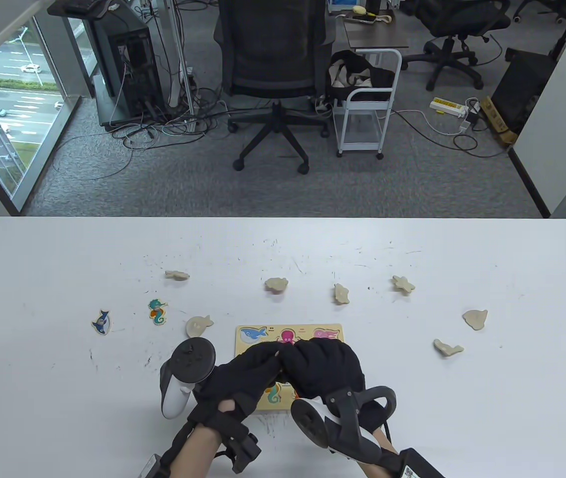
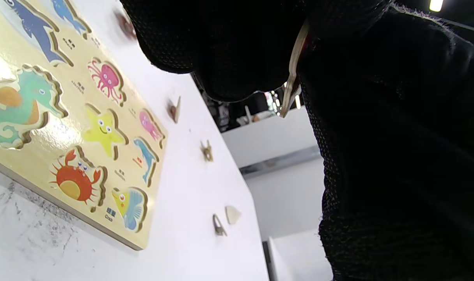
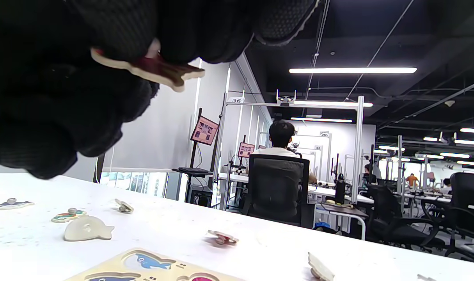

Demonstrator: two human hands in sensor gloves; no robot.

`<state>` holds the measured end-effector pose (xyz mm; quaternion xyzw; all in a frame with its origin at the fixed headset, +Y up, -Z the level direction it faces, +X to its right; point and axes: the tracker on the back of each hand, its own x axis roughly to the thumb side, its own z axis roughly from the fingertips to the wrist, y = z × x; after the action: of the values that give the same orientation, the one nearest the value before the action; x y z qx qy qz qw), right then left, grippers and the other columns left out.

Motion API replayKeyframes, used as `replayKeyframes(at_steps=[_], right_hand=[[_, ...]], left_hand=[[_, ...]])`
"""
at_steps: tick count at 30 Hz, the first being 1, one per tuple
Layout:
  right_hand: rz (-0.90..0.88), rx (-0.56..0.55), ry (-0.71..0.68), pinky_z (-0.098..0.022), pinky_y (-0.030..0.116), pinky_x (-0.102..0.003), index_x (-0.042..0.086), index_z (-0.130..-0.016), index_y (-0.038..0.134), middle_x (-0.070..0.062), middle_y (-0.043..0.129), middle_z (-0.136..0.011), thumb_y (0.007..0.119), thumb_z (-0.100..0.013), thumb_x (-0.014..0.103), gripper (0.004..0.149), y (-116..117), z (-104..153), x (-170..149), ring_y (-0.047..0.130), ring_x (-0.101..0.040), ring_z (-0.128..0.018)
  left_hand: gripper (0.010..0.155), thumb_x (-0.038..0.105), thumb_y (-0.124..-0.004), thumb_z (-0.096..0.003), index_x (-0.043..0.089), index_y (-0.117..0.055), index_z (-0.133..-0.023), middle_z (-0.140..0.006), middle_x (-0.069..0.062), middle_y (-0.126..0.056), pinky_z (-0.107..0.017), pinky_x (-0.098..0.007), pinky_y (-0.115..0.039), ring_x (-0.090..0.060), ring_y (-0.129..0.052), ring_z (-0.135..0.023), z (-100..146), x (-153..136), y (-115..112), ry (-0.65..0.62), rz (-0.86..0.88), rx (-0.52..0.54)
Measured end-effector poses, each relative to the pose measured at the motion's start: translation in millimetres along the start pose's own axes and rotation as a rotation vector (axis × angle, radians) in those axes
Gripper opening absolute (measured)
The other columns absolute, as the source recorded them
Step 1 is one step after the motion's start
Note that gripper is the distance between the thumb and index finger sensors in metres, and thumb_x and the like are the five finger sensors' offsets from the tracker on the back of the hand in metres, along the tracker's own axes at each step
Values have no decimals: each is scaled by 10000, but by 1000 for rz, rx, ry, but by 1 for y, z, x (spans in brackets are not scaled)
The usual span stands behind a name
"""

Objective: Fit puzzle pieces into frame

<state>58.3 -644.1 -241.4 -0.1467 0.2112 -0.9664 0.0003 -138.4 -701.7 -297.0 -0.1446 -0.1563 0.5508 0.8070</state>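
Note:
The yellow puzzle frame [image 1: 331, 330] lies near the table's front edge, and its printed sea-animal recesses show in the left wrist view [image 2: 65, 128]. Above it my left hand [image 1: 274, 356] and right hand [image 1: 290, 356] meet fingertip to fingertip. Between them they pinch one flat wooden puzzle piece [image 3: 151, 69], which has a red face and is lifted off the board. It appears edge-on in the left wrist view [image 2: 292, 74]. My hands hide the frame's middle in the table view.
Loose pieces lie on the white table: a shark [image 1: 101, 321], a seahorse [image 1: 157, 311] and a face-down fish [image 1: 198, 325] at the left. Several more face-down pieces lie behind and at the right, such as one piece [image 1: 447, 347]. An office chair [image 1: 273, 74] stands beyond the table.

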Motion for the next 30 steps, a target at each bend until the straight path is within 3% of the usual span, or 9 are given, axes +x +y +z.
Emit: replayKeyframes(at_steps=[4,10,15,19,30], right_hand=[[-41,25,18,-676,732,-423,417,-865,754,156,886,-839,866,-433,489,452,2,-5,-11,894,-136,-788],[-17,83,101,-687,724,-431,424,-867,756,158,881,-854,866,-437,475,447,3,-16,-44,888,-141,-805],[-43,190,142,-691,718,-437,422,-867,763,150,882,-859,868,-442,463,440,16,-31,-69,886,-147,-809],[71,256,162,-693,717,-436,426,-866,762,153,881,-860,868,-440,463,440,29,-50,-74,885,-143,-811],[267,452,168,-703,708,-429,433,-865,757,163,876,-860,866,-438,469,442,94,-94,-60,880,-134,-815]], left_hand=[[542,574,-734,-548,333,-694,-1031,-950,93,-924,-695,-393,-817,-147,-961,-853,2,4,4,-14,-130,59],[592,602,-724,-526,338,-680,-1054,-1000,71,-904,-718,-429,-796,-183,-937,-904,14,15,24,1,-639,379],[692,661,-655,-509,373,-554,-1131,-1156,25,-756,-794,-506,-690,-260,-784,-1059,19,11,38,59,-974,520],[726,683,-624,-499,391,-502,-1153,-1231,-8,-636,-832,-578,-571,-319,-635,-1138,22,6,51,106,-1037,541],[712,671,-621,-503,397,-501,-1149,-1233,-2,-627,-835,-585,-559,-313,-622,-1145,26,6,57,119,-1093,607]])
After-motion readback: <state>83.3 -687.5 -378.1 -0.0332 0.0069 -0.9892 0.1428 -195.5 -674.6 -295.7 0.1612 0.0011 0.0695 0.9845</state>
